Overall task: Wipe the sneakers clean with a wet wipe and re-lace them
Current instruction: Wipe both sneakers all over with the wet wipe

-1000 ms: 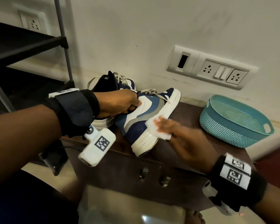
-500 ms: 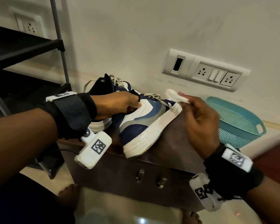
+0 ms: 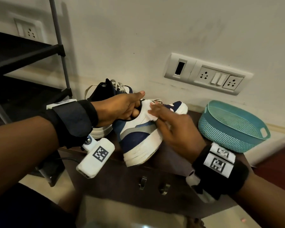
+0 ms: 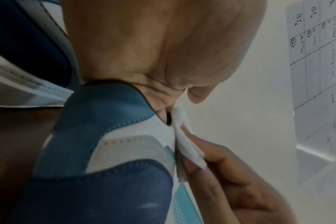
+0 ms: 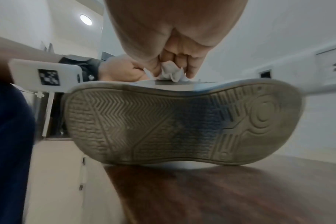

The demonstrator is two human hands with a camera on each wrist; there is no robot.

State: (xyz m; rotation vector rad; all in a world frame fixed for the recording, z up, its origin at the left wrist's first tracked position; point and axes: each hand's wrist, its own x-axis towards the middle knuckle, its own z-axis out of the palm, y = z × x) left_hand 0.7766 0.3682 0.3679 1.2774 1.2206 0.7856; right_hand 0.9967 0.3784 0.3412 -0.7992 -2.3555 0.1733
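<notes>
A blue, white and grey sneaker (image 3: 138, 137) lies tipped on its side on the dark wooden cabinet (image 3: 179, 155), its grubby sole (image 5: 173, 124) facing me. My left hand (image 3: 122, 107) grips it at the collar, fingers curled inside the opening. My right hand (image 3: 169, 125) holds a white wet wipe (image 3: 148, 111) and presses it on the white side panel near the collar. The wipe (image 4: 184, 145) sits folded under my fingers, bunched (image 5: 171, 72) in the right wrist view. A second sneaker (image 3: 105, 96) with loose laces stands behind my left hand.
A teal perforated basket (image 3: 234, 127) stands on the cabinet's right end. A switch and socket panel (image 3: 207, 74) is on the wall behind. A black shelf rack (image 3: 23, 55) rises at the left. Two metal handles (image 3: 153, 185) are on the cabinet front.
My right hand moved with the wipe from the sole's edge up past the toe, then back onto the side panel near the collar. The left hand kept its grip.
</notes>
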